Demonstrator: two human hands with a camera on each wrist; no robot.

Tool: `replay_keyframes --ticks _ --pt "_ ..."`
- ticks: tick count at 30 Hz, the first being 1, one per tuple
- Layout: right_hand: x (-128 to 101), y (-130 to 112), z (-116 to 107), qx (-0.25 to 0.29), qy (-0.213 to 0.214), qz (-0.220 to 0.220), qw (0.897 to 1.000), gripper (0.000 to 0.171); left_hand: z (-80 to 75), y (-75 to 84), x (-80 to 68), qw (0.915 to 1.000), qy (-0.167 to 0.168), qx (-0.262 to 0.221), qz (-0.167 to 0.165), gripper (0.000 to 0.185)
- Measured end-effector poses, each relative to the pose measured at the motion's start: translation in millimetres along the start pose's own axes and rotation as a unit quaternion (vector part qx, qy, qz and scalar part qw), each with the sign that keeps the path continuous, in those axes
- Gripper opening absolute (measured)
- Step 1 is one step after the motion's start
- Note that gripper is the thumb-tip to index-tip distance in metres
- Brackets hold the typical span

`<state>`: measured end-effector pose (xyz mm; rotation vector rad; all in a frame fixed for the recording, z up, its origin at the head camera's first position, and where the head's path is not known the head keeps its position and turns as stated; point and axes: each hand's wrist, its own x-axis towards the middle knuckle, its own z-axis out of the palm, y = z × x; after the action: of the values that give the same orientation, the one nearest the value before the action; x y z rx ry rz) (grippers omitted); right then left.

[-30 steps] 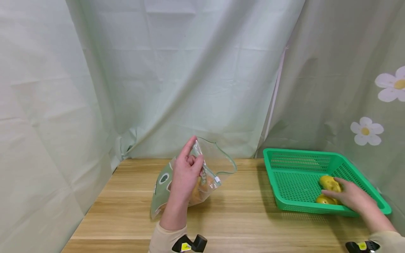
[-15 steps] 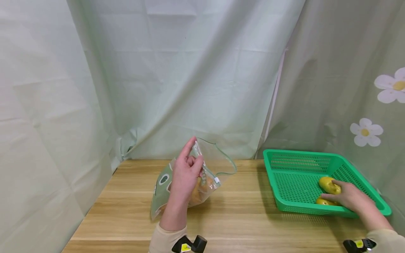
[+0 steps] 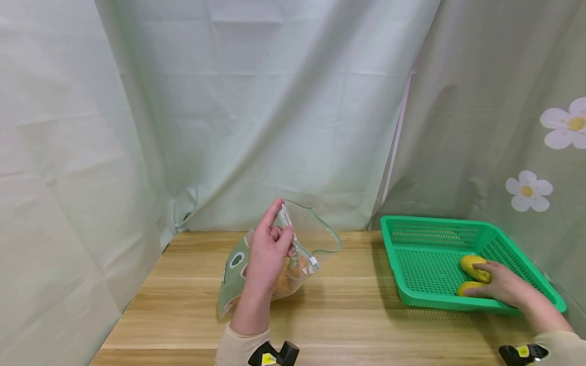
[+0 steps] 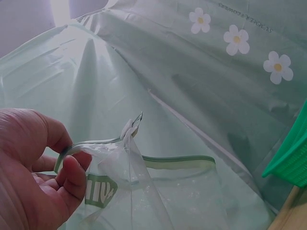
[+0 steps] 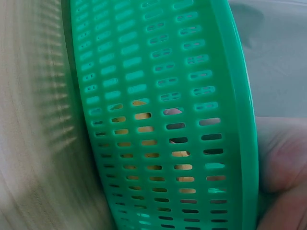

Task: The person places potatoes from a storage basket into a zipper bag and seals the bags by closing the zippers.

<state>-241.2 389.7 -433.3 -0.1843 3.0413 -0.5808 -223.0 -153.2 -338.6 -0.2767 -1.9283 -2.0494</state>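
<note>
My left hand (image 3: pixel 269 246) pinches the rim of a clear zip bag (image 3: pixel 235 282) with a green printed panel, seen in the head view. Its index finger points up along the opening, and orange-brown pieces (image 3: pixel 286 279) show inside. In the left wrist view the bag (image 4: pixel 182 191) hangs from my thumb and fingers. Over at the right, my right hand (image 3: pixel 503 285) reaches into a green basket (image 3: pixel 426 259), fingers and thumb spread. The fingers lie at one yellow potato-like item (image 3: pixel 472 267), the thumb at another yellow item (image 3: pixel 467 287). My palm hides whatever is beneath it.
The wooden table (image 3: pixel 352 325) carries the bag on the left and the basket on the right. A pale curtain (image 3: pixel 293 127) closes off the back. In the right wrist view, the slotted basket wall (image 5: pixel 182 120) blocks most of the inside.
The right hand has shifted slightly left and brought its fingers lower over the yellow items, which have shifted slightly left. The left hand and bag stay nearly still.
</note>
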Motion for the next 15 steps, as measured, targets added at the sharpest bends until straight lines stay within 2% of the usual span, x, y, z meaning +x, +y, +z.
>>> replay_keyframes --ticks 6,15 --pt "2.2 0.6 -3.1 0.017 -0.031 0.023 0.999 0.097 -0.2 -1.1 0.2 1.0 -0.002 -0.007 0.004 0.071" --pt "-1.9 -5.0 -6.0 -0.001 -0.03 0.052 0.998 0.096 -0.5 -1.2 0.1 1.0 -0.001 -0.003 0.002 0.072"
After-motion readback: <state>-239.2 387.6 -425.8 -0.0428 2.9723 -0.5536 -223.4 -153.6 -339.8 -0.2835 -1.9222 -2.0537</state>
